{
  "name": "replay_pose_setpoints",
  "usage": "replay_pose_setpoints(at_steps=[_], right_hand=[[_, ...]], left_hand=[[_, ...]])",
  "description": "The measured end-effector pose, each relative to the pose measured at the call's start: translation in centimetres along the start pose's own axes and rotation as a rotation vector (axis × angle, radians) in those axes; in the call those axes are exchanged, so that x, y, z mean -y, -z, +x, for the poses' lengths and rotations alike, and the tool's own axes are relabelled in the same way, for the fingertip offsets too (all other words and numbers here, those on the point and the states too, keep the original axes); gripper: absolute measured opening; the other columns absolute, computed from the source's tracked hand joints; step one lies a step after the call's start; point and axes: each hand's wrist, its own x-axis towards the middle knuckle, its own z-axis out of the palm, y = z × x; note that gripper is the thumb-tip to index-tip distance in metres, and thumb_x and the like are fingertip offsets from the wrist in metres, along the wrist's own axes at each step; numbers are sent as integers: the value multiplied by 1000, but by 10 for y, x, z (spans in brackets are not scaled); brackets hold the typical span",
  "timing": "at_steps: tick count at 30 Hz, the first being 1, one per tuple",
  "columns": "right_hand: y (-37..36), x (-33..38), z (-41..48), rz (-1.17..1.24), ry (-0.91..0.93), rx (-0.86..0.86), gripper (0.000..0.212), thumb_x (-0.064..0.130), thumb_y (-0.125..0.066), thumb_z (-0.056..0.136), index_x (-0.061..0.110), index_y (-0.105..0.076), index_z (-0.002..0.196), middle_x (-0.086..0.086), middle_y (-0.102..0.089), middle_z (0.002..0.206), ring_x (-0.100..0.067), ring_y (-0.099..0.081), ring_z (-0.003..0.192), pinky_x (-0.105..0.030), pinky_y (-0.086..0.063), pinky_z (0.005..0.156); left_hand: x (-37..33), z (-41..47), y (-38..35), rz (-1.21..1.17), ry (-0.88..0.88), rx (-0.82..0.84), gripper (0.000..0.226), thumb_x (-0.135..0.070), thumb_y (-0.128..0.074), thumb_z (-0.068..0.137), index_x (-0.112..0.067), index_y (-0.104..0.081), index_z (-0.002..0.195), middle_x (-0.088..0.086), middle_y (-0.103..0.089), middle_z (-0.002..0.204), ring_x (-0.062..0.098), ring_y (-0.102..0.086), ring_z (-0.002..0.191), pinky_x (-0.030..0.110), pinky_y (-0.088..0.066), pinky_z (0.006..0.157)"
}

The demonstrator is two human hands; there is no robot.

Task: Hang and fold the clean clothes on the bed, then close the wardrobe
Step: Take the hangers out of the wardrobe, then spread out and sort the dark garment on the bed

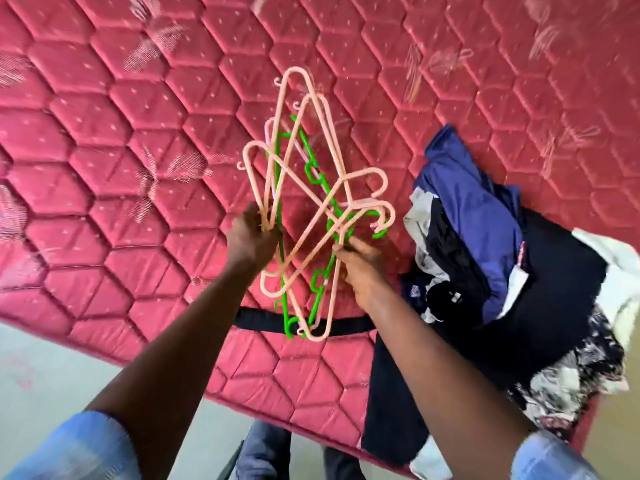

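Plastic hangers (pixel 331 199), tangled bundle: likely light, stiff, hooks snag-prone; left hand (pixel 254 237) grips shoulder ends, right hand (pixel 362 268) pinches one bar; best lifted singly by the neck.

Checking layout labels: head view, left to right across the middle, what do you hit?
Bare mattress → left hand gripping the hangers → hangers → right hand, also holding them → clothes pile.

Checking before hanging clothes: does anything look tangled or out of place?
The peach and green plastic hangers in the left hand and right hand are tangled crosswise; the dark clothes heap overhangs the red quilted mattress.
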Motion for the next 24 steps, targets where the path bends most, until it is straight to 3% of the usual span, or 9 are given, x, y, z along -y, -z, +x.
replay_pose_setpoints(at_steps=[3, 5, 7, 10, 12, 15, 19, 22, 24], right_hand=[[9, -29, 33, -89, -15, 82, 31, 30, -69, 65, 56, -74, 82, 1, -70, 81, -24, -66, 82, -60, -56, 85], [11, -17, 24, -97, -33, 77, 37, 36, -74, 68, 41, -76, 105, 0, -72, 86, -24, -68, 87, -51, -59, 88], [15, -10, 14, -119, -27, 100, 34, 29, -74, 86, 23, -70, 119, 1, -69, 93, -23, -65, 96, -41, -54, 89], [31, -8, -7, -231, 3, 49, 44, 21, -67, 98, 16, -57, 140, -2, -68, 118, -19, -65, 109, -35, -54, 98], [47, -11, -26, -216, 56, 10, 44, 20, -67, 98, 17, -58, 140, -3, -69, 125, -12, -66, 101, -31, -55, 97], [84, -16, -61, -249, 252, -125, 34, 17, -67, 96, 18, -66, 131, 0, -70, 119, 1, -63, 91, -21, -53, 88], [150, -26, -88, -365, 529, -542, 32, 13, -66, 85, 19, -70, 116, 1, -63, 105, -24, -65, 96, -40, -54, 89], [207, -28, -87, -482, 512, -752, 37, 14, -71, 82, 15, -69, 119, -10, -60, 108, -34, -58, 105, -43, -47, 95], [241, -32, -75, -618, 379, -745, 47, 26, -76, 82, 15, -65, 127, -13, -58, 118, -36, -54, 113, -47, -47, 97]], left_hand=[[7, 1, -19, 51, 14, 40, 42, -20, -79, 75, -18, -67, 116, 1, -76, 102, 28, -73, 95, 44, -58, 87], [11, -1, -27, 104, 0, 17, 44, -17, -81, 81, -15, -64, 121, 3, -74, 107, 30, -72, 101, 39, -55, 89], [10, -8, -29, 120, -22, 19, 54, -18, -80, 85, -14, -56, 132, 1, -69, 111, 31, -69, 108, 37, -50, 90], [3, -28, -33, 138, -27, 54, 80, -26, -75, 90, -12, -31, 155, 15, -56, 145, 38, -56, 131, 45, -43, 105], [-7, -49, -38, 204, 49, -1, 91, -35, -72, 91, -12, -18, 161, 17, -37, 160, 39, -41, 145, 53, -34, 115], [-23, -94, -55, 287, 50, -72, 87, -41, -68, 88, -17, -23, 158, 14, -33, 160, 39, -38, 145, 65, -29, 114], [-40, -144, -97, 266, -125, 115, 67, -38, -65, 89, -13, -42, 146, 17, -46, 147, 43, -50, 130, 55, -42, 105], [-64, -169, -139, 251, -220, 337, 57, -27, -65, 94, -15, -48, 146, 16, -54, 140, 39, -55, 125, 42, -41, 102], [-81, -180, -171, 254, -260, 441, 52, -23, -66, 96, -15, -50, 145, 15, -59, 134, 35, -57, 123, 35, -40, 98]])
